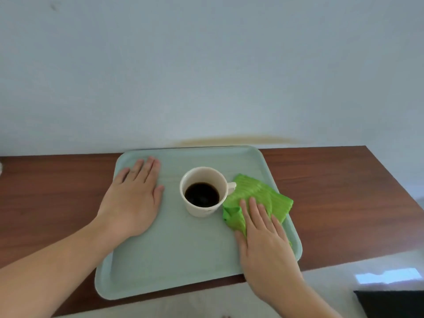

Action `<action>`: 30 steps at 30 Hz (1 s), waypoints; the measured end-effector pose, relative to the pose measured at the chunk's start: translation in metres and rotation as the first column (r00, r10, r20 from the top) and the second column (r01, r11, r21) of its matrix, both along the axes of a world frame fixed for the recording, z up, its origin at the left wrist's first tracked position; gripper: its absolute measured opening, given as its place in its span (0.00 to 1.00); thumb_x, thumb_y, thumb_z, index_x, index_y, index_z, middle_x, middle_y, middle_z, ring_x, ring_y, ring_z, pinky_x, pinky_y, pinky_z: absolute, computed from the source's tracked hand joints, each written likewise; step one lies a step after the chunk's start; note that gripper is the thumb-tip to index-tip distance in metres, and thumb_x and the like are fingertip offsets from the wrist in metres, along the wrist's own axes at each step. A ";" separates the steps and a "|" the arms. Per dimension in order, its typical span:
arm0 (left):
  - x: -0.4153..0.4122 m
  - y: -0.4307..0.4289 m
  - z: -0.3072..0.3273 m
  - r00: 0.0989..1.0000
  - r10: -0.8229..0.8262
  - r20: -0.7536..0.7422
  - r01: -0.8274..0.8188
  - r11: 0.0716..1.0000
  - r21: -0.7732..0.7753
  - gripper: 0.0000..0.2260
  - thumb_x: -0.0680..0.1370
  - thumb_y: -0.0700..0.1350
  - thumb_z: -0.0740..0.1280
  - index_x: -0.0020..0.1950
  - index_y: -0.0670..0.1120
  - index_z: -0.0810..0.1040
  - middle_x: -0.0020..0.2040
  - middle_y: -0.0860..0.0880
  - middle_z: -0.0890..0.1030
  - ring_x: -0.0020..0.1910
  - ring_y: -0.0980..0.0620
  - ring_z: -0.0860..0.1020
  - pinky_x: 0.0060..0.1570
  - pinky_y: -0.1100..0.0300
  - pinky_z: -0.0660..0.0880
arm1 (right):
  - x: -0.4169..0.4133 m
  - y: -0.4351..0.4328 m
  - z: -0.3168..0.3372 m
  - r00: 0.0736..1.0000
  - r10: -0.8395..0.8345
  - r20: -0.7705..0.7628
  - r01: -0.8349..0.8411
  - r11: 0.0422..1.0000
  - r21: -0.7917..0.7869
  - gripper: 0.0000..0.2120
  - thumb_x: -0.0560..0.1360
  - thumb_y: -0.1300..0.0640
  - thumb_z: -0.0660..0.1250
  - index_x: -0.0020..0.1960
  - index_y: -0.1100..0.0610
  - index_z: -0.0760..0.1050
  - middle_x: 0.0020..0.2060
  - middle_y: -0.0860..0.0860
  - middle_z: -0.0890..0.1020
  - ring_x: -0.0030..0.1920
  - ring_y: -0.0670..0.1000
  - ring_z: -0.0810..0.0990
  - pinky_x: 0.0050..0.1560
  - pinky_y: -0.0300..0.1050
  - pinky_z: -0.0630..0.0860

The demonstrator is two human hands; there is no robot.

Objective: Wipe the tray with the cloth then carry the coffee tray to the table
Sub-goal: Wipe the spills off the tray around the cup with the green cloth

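Observation:
A pale green tray (174,253) lies on a brown wooden counter, its front edge slightly past the counter's edge. A white cup (202,191) of black coffee stands near the tray's middle, its handle pointing right. A bright green cloth (259,198) lies crumpled on the tray's right side, touching the cup's handle. My right hand (263,239) presses flat on the near part of the cloth, fingers together. My left hand (135,193) rests flat, palm down, on the tray's left side and holds nothing.
The wooden counter (332,203) runs left and right against a pale blue wall (206,76) close behind the tray. A light floor and a dark object (390,304) show below the counter at the lower right.

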State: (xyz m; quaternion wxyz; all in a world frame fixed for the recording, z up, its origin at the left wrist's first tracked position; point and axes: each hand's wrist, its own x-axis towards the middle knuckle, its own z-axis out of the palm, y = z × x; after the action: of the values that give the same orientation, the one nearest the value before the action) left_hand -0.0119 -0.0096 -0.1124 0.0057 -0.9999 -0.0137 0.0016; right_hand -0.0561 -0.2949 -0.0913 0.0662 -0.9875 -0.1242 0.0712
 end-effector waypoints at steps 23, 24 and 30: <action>-0.002 0.006 -0.001 0.999 -0.044 0.022 0.045 0.999 -0.018 0.30 0.80 0.57 0.37 0.81 0.47 0.44 0.82 0.49 0.50 0.80 0.50 0.49 0.77 0.50 0.49 | 0.048 -0.001 0.005 0.992 0.126 0.016 -0.125 0.990 -0.066 0.28 0.84 0.46 0.48 0.81 0.54 0.54 0.81 0.48 0.56 0.80 0.46 0.49 0.80 0.46 0.44; -0.002 0.006 0.000 0.999 -0.045 0.018 0.045 0.999 -0.012 0.30 0.81 0.57 0.37 0.81 0.47 0.45 0.82 0.49 0.51 0.80 0.50 0.50 0.77 0.50 0.50 | 0.055 0.006 0.003 0.993 0.112 0.026 -0.111 0.992 -0.060 0.28 0.83 0.47 0.49 0.81 0.54 0.55 0.81 0.49 0.57 0.80 0.47 0.50 0.80 0.48 0.46; -0.001 0.006 0.001 0.998 -0.053 0.023 0.053 0.998 0.018 0.30 0.81 0.56 0.37 0.81 0.46 0.48 0.81 0.48 0.54 0.79 0.48 0.53 0.77 0.49 0.52 | 0.089 0.045 -0.003 0.994 0.110 0.016 -0.110 0.994 0.016 0.28 0.83 0.49 0.49 0.82 0.49 0.49 0.82 0.48 0.52 0.81 0.50 0.50 0.79 0.54 0.48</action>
State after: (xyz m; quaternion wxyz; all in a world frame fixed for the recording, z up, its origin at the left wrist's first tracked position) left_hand -0.0131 -0.0032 -0.1119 0.0142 -0.9998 0.0128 -0.0104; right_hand 0.0333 -0.2495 -0.0948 0.0695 -0.9790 -0.1796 0.0663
